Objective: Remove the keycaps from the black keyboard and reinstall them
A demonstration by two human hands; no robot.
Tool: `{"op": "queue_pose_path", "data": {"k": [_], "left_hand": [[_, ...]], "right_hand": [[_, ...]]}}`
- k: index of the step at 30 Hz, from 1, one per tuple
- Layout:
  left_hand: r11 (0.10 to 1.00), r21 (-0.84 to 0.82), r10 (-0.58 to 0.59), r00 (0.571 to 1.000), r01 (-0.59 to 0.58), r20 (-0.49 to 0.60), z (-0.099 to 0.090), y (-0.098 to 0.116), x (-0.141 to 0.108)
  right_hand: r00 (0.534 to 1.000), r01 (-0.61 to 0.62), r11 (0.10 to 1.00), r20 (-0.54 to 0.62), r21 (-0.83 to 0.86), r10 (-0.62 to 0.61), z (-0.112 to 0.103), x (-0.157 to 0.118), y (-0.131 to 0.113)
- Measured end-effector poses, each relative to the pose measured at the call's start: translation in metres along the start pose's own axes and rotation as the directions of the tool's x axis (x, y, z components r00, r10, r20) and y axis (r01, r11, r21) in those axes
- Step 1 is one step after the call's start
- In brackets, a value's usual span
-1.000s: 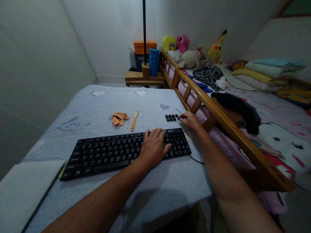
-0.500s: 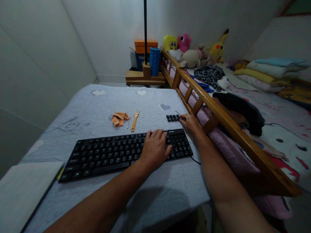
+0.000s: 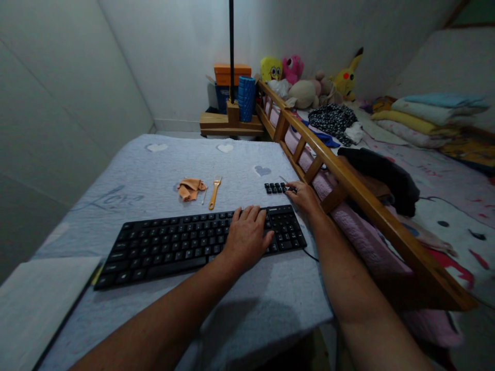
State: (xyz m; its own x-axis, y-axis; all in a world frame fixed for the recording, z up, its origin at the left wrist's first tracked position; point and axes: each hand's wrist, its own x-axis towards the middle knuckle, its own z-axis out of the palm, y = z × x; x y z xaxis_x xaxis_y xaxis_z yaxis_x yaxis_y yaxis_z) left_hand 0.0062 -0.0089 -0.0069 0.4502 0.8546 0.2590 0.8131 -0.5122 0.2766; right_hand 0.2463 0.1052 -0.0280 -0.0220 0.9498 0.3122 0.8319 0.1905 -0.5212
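Note:
A black keyboard [image 3: 174,245] lies slanted on the cloth-covered table [image 3: 247,309]. My left hand [image 3: 247,234] rests on its right part, fingers spread and holding nothing. Beyond the keyboard's right end, my right hand [image 3: 301,195] is closed round a thin tool [image 3: 283,180], whose slim tip points away; most of it is hidden by the fingers. Against those fingertips, several loose black keycaps [image 3: 274,188] sit in two short rows. An orange cloth [image 3: 190,189], a cotton swab [image 3: 204,196] and a yellow-handled brush [image 3: 214,193] lie behind the keyboard.
A wooden bed rail [image 3: 328,154] runs along the table's right side, close to my right forearm. At the front left lies a white sheet or pad [image 3: 46,304]. A cable [image 3: 311,255] leaves the keyboard's right end. A black pole [image 3: 231,51] stands behind the table.

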Motion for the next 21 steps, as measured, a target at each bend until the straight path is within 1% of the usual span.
{"op": "queue_pose_path", "data": {"k": [3, 5, 6, 8, 9, 10, 11, 12, 14, 16, 18, 21], "left_hand": [[1.000, 0.005, 0.002, 1.000, -0.002, 0.003, 0.000, 0.000, 0.000], [1.000, 0.006, 0.002, 1.000, -0.002, 0.004, 0.000, 0.000, 0.001], [1.000, 0.007, 0.002, 1.000, -0.002, 0.004, 0.000, 0.000, 0.001], [1.000, 0.013, 0.003, 1.000, -0.003, 0.005, 0.000, 0.000, 0.001], [1.000, 0.016, 0.004, 1.000, -0.004, 0.005, 0.000, 0.000, 0.001], [1.000, 0.020, 0.006, 1.000, -0.007, 0.005, 0.000, 0.001, 0.001], [1.000, 0.024, 0.008, 1.000, -0.008, 0.003, -0.001, 0.001, 0.001], [1.000, 0.026, 0.009, 1.000, -0.009, 0.001, -0.001, 0.001, 0.001], [1.000, 0.030, 0.011, 1.000, -0.010, -0.001, -0.002, 0.001, 0.001], [0.999, 0.034, 0.011, 1.000, -0.011, 0.001, -0.003, 0.002, 0.001], [0.999, 0.038, 0.010, 1.000, -0.010, 0.006, -0.004, 0.002, 0.001], [0.999, 0.039, 0.007, 1.000, -0.007, 0.012, -0.004, 0.003, 0.001]], "right_hand": [[0.997, -0.019, 0.999, -0.068, 0.032, 0.021, -0.012, -0.003, -0.003], [0.989, -0.042, 0.996, -0.136, 0.081, 0.053, -0.023, -0.005, -0.007], [0.982, -0.057, 0.989, -0.170, 0.138, 0.080, -0.030, -0.006, -0.010], [0.961, -0.091, 0.927, -0.212, 0.365, 0.178, -0.042, -0.011, -0.019], [0.954, -0.094, 0.879, -0.210, 0.467, 0.214, -0.048, -0.015, -0.025], [0.954, -0.085, 0.838, -0.199, 0.538, 0.224, -0.053, -0.019, -0.032], [0.958, -0.072, 0.815, -0.186, 0.575, 0.216, -0.058, -0.025, -0.039], [0.962, -0.066, 0.810, -0.179, 0.582, 0.207, -0.062, -0.031, -0.047], [0.970, -0.090, 0.829, -0.141, 0.551, 0.199, -0.067, -0.045, -0.059], [0.971, -0.147, 0.814, -0.076, 0.562, 0.228, -0.069, -0.059, -0.066], [0.970, -0.193, 0.790, -0.010, 0.582, 0.243, -0.066, -0.071, -0.067], [0.969, -0.216, 0.772, 0.032, 0.598, 0.246, -0.057, -0.083, -0.063]]}}
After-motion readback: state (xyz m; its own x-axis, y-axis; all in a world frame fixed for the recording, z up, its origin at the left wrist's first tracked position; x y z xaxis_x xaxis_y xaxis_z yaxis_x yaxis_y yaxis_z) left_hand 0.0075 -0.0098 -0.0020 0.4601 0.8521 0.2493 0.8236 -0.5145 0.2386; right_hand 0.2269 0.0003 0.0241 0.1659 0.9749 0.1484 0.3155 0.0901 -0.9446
